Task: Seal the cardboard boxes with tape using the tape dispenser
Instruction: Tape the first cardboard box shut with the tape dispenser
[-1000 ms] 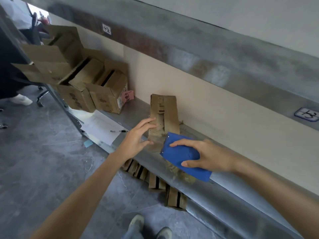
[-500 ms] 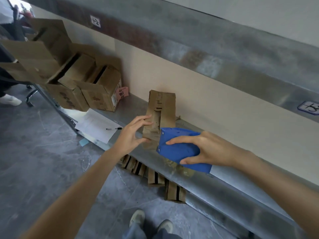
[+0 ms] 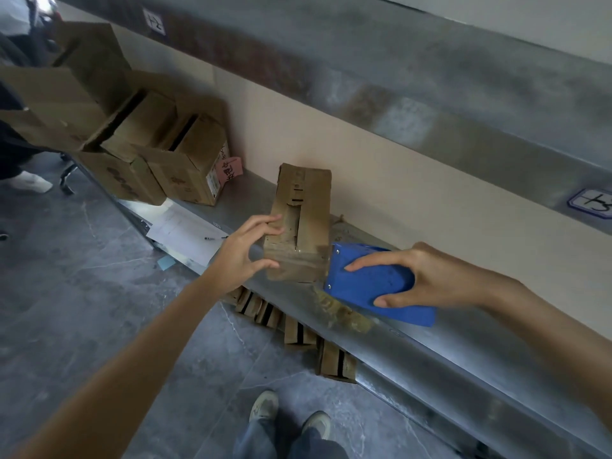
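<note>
Steel table [image 3: 430, 339] along a beige wall carried a small cardboard box [image 3: 299, 223] near the frame's centre, a dark slit running along its top seam. At the box's 8 o'clock the left grip [image 3: 245, 250] held its near corner, fingers on top and thumb on the end face. At 4 o'clock the right grip [image 3: 440, 276] clasped the blue tape dispenser [image 3: 371, 283], its front edge at the box's near right corner. Open boxes [image 3: 178, 164] stood at 10 o'clock, beside a paper sheet [image 3: 185, 233].
</note>
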Available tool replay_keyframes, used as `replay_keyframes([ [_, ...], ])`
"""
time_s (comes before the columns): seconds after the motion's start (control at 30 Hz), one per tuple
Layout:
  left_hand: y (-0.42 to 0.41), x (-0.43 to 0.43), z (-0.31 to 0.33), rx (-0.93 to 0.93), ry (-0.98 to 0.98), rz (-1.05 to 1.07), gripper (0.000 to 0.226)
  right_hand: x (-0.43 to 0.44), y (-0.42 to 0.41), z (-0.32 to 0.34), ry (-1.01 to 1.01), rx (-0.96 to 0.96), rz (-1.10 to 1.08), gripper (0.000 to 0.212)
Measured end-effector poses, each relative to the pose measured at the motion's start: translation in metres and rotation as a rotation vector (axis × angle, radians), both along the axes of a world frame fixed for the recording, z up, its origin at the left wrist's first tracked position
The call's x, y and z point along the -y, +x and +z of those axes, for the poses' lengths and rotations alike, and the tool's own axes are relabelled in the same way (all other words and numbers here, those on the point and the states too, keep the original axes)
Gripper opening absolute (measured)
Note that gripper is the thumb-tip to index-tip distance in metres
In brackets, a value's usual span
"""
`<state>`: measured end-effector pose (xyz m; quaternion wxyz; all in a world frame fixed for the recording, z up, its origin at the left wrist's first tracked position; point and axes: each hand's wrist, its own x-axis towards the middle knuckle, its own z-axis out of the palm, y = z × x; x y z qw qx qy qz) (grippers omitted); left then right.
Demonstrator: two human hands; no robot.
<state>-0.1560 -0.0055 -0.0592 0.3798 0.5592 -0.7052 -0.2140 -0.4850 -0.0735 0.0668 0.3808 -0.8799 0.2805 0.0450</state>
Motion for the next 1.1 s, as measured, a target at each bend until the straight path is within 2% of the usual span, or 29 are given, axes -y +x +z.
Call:
replay_keyframes([
  [0.4,-0.001,0.001,-0.001,0.018,-0.004,0.000,0.057,0.011,-0.029,-0.005,-0.006,-0.055,-0.072,0.055],
  [0.6,-0.001,0.001,-0.001,0.011,0.011,-0.003,0.057,0.013,-0.020,-0.014,-0.090,-0.096,-0.106,0.054],
  [1.1,-0.006,-0.001,-0.003,-0.130,0.055,0.042,0.063,-0.013,0.030,-0.035,-0.525,-0.282,-0.094,0.052],
])
